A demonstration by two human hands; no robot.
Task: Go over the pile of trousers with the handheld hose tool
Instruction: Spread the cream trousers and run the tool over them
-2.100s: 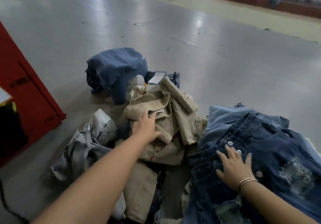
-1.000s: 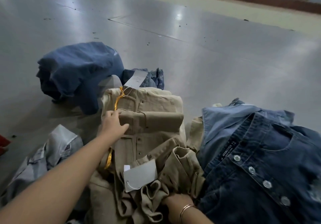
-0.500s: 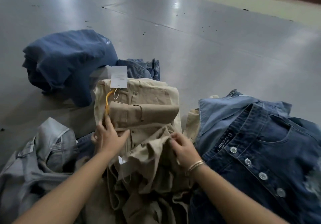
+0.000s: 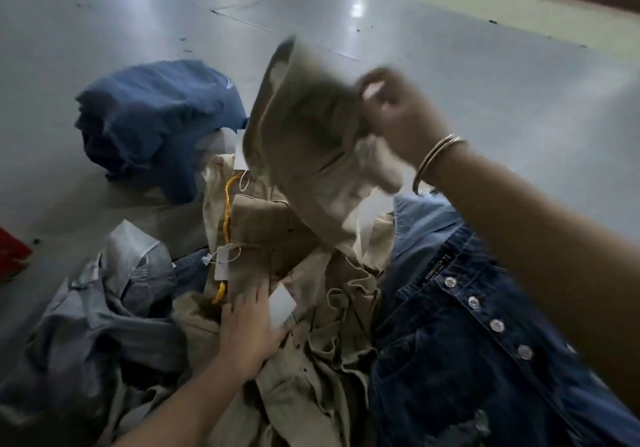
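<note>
Khaki trousers (image 4: 304, 141) now up, R hand (image 4: 398, 117)

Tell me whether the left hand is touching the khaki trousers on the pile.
Touching. The head view shows the left hand lying palm-down, fingers straight, directly on the khaki trousers, with no gap visible between them.

A garment factory or warehouse hall, by the look of it: a broad, glossy grey concrete floor (image 4: 450, 75) runs off toward 12 o'clock, a pale painted lane (image 4: 519, 16) crosses at 1 o'clock, and new trousers (image 4: 270, 238) with paper hang tags (image 4: 221, 266) lie heaped straight on the floor.
</note>
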